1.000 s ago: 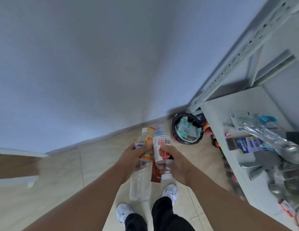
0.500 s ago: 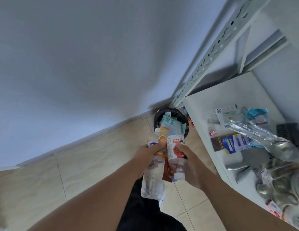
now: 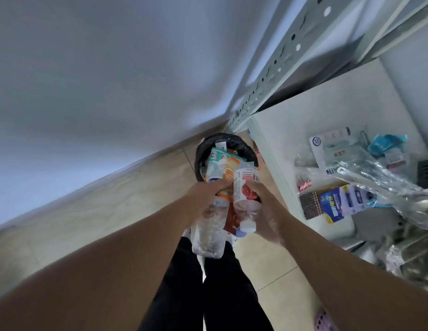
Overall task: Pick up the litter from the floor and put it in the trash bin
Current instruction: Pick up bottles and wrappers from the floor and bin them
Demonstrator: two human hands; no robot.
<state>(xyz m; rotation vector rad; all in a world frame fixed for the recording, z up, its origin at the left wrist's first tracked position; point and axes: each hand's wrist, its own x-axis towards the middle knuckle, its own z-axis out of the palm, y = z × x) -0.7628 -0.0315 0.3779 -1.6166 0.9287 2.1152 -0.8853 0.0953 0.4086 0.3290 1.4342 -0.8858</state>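
My left hand (image 3: 203,195) grips a clear plastic bottle (image 3: 209,229) with an orange label. My right hand (image 3: 263,206) grips a smaller bottle (image 3: 246,187) with a white and red label, held bottom-up with its cap pointing down. A brown wrapper (image 3: 232,218) is pinched between the two bottles. Both hands are side by side, just in front of the round trash bin (image 3: 203,149) with a black liner. It stands on the floor by the wall and holds a teal packet (image 3: 216,161) and other litter.
A metal shelf unit (image 3: 311,120) stands right of the bin, its white board covered with packets, a blue pack (image 3: 334,204) and clear plastic bags. The grey wall runs behind the bin. Beige floor tiles (image 3: 127,206) spread to the left. My black-trousered legs are below.
I have stepped closer to the bin, so it now sits right behind the bottle tops. Both hands keep the same grip on the bottles.
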